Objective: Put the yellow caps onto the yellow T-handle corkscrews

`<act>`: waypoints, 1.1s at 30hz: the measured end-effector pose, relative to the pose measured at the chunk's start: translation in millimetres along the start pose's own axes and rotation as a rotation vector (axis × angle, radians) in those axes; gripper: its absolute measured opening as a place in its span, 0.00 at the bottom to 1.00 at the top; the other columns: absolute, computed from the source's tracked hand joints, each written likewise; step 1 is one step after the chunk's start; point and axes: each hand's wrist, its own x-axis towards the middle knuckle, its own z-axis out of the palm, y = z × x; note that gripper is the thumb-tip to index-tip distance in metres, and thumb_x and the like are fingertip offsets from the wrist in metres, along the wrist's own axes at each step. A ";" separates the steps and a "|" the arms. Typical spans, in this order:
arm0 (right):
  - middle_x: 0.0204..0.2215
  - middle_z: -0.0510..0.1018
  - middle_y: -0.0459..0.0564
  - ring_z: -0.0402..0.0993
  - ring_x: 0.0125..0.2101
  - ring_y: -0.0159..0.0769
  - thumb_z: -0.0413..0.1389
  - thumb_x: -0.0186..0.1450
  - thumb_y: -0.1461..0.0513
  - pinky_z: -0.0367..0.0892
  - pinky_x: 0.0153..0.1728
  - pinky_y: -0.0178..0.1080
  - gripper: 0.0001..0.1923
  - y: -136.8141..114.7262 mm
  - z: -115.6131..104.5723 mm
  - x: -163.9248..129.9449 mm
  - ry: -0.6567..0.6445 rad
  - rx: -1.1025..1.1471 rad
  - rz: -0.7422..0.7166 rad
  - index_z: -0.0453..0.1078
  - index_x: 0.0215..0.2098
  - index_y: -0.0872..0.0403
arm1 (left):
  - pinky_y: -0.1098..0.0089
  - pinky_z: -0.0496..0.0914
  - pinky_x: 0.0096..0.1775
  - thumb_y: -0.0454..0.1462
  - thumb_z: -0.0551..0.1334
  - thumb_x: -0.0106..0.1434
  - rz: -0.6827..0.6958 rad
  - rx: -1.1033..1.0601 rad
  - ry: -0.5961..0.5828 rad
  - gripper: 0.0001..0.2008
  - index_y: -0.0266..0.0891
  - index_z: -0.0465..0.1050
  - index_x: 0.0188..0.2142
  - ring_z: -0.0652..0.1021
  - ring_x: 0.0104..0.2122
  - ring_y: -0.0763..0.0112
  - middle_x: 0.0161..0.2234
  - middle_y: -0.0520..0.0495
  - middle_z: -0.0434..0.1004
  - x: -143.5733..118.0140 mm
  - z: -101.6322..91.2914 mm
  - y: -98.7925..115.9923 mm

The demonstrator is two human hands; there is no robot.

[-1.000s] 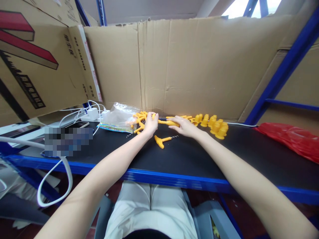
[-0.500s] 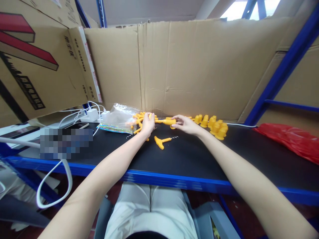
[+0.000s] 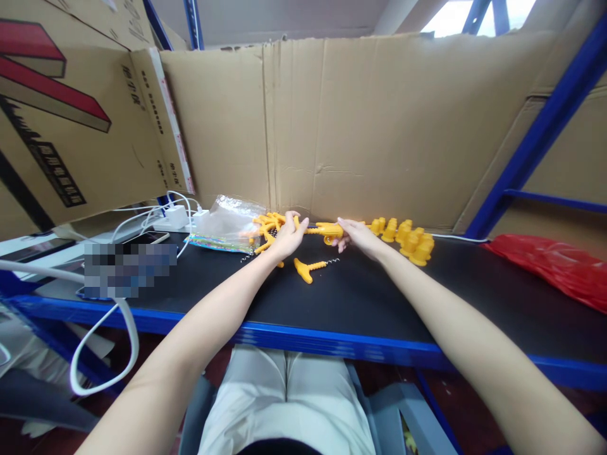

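Observation:
My left hand [image 3: 288,238] and my right hand [image 3: 359,237] meet at the back of the black tabletop [image 3: 360,297], both gripping one yellow plastic corkscrew part [image 3: 324,231] held just above the surface. Left of my left hand lies a heap of yellow T-handled corkscrews [image 3: 268,229]. One loose yellow corkscrew [image 3: 307,268] with a metal spiral lies on the table just in front of my hands. A cluster of small yellow caps [image 3: 406,237] stands to the right of my right hand.
A clear plastic bag [image 3: 227,224] lies left of the heap. White chargers and cables [image 3: 173,218] and a phone [image 3: 147,238] are further left. A red plastic bag [image 3: 550,265] sits at the right. Cardboard walls [image 3: 360,126] close the back; blue shelf posts [image 3: 540,133] stand right.
My hands have drawn closer together and lifted slightly off the table, bringing the yellow part up between them. The loose corkscrew in front has not moved.

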 end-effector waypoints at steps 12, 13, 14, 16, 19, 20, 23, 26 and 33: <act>0.23 0.78 0.49 0.71 0.17 0.29 0.48 0.67 0.52 0.65 0.22 0.33 0.15 -6.1 -2.3 -4.9 -0.003 -0.060 0.061 0.63 0.39 0.55 | 0.63 0.68 0.39 0.37 0.59 0.56 0.127 0.434 -0.274 0.20 0.41 0.59 0.48 0.75 0.33 0.64 0.33 0.47 0.72 2.3 -18.4 -9.0; 0.25 0.79 0.50 0.72 0.18 0.30 0.50 0.66 0.53 0.66 0.23 0.33 0.14 -6.2 -2.6 -5.5 -0.021 -0.056 0.058 0.62 0.42 0.55 | 0.64 0.68 0.39 0.36 0.59 0.55 0.117 0.420 -0.260 0.19 0.41 0.59 0.47 0.75 0.33 0.64 0.33 0.48 0.72 2.9 -18.4 -10.6; 0.27 0.79 0.50 0.73 0.20 0.30 0.53 0.65 0.54 0.67 0.24 0.34 0.16 -6.2 -3.3 -6.0 -0.044 -0.053 0.044 0.61 0.45 0.55 | 0.65 0.68 0.39 0.35 0.58 0.54 0.107 0.402 -0.247 0.19 0.41 0.60 0.46 0.75 0.34 0.65 0.33 0.48 0.72 3.3 -18.6 -11.9; 0.31 0.80 0.50 0.75 0.23 0.31 0.60 0.60 0.56 0.69 0.28 0.35 0.23 -6.0 -5.1 -6.7 -0.094 -0.051 -0.007 0.58 0.49 0.53 | 0.66 0.68 0.40 0.34 0.58 0.53 0.093 0.365 -0.226 0.18 0.42 0.60 0.45 0.75 0.34 0.66 0.34 0.48 0.72 3.7 -19.2 -13.2; 0.31 0.80 0.49 0.75 0.23 0.31 0.63 0.56 0.56 0.70 0.30 0.37 0.24 -5.3 -6.9 -6.5 -0.128 -0.057 -0.062 0.59 0.45 0.53 | 0.67 0.68 0.39 0.33 0.58 0.53 0.103 0.326 -0.205 0.18 0.42 0.60 0.44 0.75 0.35 0.66 0.35 0.48 0.72 3.5 -19.7 -12.1; 0.29 0.80 0.50 0.74 0.22 0.31 0.62 0.57 0.54 0.69 0.29 0.37 0.21 -5.2 -7.0 -6.4 -0.123 -0.061 -0.060 0.60 0.42 0.54 | 0.67 0.68 0.39 0.33 0.58 0.53 0.113 0.318 -0.199 0.17 0.42 0.60 0.44 0.75 0.35 0.66 0.35 0.48 0.72 3.4 -19.7 -11.3; 0.25 0.79 0.52 0.73 0.19 0.31 0.56 0.61 0.48 0.68 0.25 0.36 0.19 -5.3 -5.5 -6.1 -0.097 -0.077 -0.021 0.63 0.36 0.55 | 0.67 0.67 0.39 0.33 0.58 0.53 0.150 0.314 -0.181 0.17 0.41 0.60 0.43 0.74 0.34 0.66 0.34 0.48 0.71 3.1 -19.0 -9.1; 0.22 0.78 0.51 0.72 0.17 0.31 0.53 0.62 0.46 0.67 0.23 0.34 0.21 -6.1 -3.1 -6.5 -0.074 -0.104 0.008 0.65 0.36 0.57 | 0.67 0.66 0.37 0.34 0.58 0.53 0.152 0.335 -0.172 0.17 0.41 0.60 0.43 0.73 0.31 0.67 0.31 0.50 0.70 3.2 -18.0 -9.2; 0.29 0.79 0.52 0.74 0.20 0.29 0.55 0.62 0.50 0.68 0.25 0.34 0.19 -5.6 -3.7 -7.1 -0.094 -0.112 0.024 0.64 0.42 0.57 | 0.69 0.65 0.33 0.34 0.59 0.53 0.079 0.370 -0.170 0.17 0.41 0.58 0.42 0.71 0.26 0.71 0.27 0.53 0.66 3.7 -17.1 -10.0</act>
